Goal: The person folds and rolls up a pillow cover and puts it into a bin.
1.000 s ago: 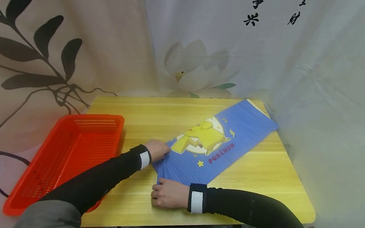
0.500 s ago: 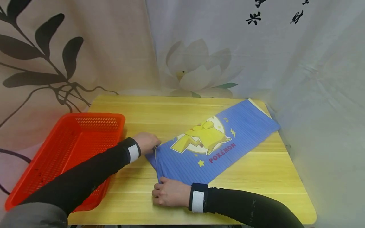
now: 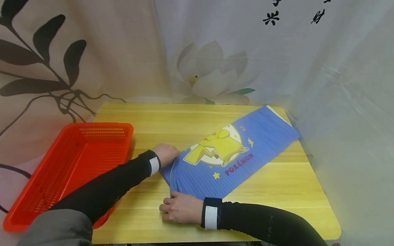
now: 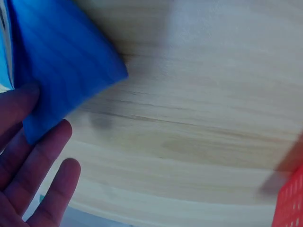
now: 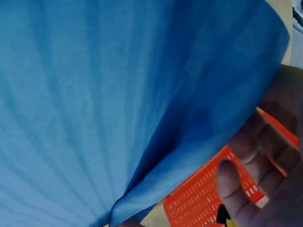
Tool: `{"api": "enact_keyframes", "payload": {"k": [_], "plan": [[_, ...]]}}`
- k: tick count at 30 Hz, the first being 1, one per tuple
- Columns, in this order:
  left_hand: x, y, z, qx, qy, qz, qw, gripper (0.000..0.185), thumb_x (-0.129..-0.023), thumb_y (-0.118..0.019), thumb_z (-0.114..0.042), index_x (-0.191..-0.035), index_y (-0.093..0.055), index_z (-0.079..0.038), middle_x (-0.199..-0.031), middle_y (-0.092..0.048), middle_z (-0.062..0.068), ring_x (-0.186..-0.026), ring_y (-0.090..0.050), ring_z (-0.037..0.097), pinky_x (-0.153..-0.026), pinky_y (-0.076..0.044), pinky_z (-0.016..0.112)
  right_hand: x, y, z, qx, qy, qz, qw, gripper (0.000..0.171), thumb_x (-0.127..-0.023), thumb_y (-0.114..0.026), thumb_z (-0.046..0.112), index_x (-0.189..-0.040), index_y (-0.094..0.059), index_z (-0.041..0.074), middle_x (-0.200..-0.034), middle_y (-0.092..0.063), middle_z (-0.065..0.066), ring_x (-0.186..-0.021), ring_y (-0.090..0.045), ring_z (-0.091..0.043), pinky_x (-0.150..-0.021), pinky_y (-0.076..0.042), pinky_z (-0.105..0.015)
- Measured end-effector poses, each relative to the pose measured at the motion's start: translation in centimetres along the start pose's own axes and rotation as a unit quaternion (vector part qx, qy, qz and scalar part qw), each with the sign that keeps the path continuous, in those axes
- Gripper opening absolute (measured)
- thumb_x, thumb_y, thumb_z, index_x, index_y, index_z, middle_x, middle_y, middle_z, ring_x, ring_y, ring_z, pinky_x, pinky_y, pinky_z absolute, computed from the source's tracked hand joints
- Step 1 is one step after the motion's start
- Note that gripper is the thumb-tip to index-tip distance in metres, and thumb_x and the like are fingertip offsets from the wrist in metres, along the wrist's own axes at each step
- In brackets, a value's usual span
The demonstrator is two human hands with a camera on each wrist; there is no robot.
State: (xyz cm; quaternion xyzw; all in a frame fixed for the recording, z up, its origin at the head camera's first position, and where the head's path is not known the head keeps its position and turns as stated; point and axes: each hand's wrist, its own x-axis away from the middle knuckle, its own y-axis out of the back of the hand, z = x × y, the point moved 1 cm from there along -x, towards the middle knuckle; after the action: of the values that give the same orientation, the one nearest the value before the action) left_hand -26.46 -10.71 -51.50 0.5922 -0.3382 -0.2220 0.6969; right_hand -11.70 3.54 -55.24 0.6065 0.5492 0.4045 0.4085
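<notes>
A folded blue striped cloth with a Pikachu print and red POKÉMON lettering lies slantwise across the table in the head view. My left hand grips its upper left corner. In the left wrist view, the thumb and fingers of that left hand pinch a blue flap. My right hand holds the near left corner with its thumb along the edge. Between the hands runs a pale line along the cloth's left edge. The right wrist view has the blue fabric draping beside the right hand's fingers.
An orange-red perforated basket stands at the table's left, partly under the left forearm. The yellow wood-grain table ends at a white printed curtain. A dark cable lies left of the basket.
My left hand shifted left along the cloth's end, then came back slightly right, still at the upper left corner. The right hand has stayed nearly in place, and the cloth's main part lies unmoved.
</notes>
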Motion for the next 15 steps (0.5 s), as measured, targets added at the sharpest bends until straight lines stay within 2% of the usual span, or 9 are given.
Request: {"api": "enact_keyframes", "payload": {"k": [7,12,15], "plan": [[-0.8,-1.3,0.6,-0.005,0.014,0.005,0.9999,0.009,-0.095,-0.077,-0.005,-0.102,-0.076,-0.011,-0.088,-0.074,0.004,-0.074,-0.065,0.017,-0.070,-0.059,0.037,0.9,1.5,-1.0,-0.041,-0.001,-0.012,0.999,0.017,-0.108,-0.058,0.030,-0.114,-0.073,0.037,-0.110,-0.066,0.019,-0.099,-0.059,-0.001,-0.081,-0.042,-0.023],[-1.0,-1.6,1.0,-0.002,0.019,0.002,0.9998,0.013,-0.091,-0.083,-0.009,-0.102,-0.076,-0.011,-0.087,-0.074,0.003,-0.073,-0.062,0.016,-0.068,-0.058,0.037,2.5,2.1,-2.1,-0.092,-0.019,-0.058,0.994,0.015,-0.110,-0.059,0.028,-0.116,-0.072,0.032,-0.105,-0.068,0.018,-0.098,-0.062,-0.001,-0.083,-0.042,-0.022],[-1.0,-1.6,1.2,0.004,0.019,0.005,0.9998,0.016,-0.090,-0.085,-0.011,-0.104,-0.076,-0.011,-0.090,-0.075,0.003,-0.076,-0.065,0.017,-0.070,-0.059,0.037,3.9,2.3,-3.0,-0.127,-0.044,-0.095,0.986,0.010,-0.108,-0.063,0.024,-0.111,-0.072,0.028,-0.100,-0.067,0.015,-0.093,-0.062,-0.002,-0.083,-0.044,-0.020]]}}
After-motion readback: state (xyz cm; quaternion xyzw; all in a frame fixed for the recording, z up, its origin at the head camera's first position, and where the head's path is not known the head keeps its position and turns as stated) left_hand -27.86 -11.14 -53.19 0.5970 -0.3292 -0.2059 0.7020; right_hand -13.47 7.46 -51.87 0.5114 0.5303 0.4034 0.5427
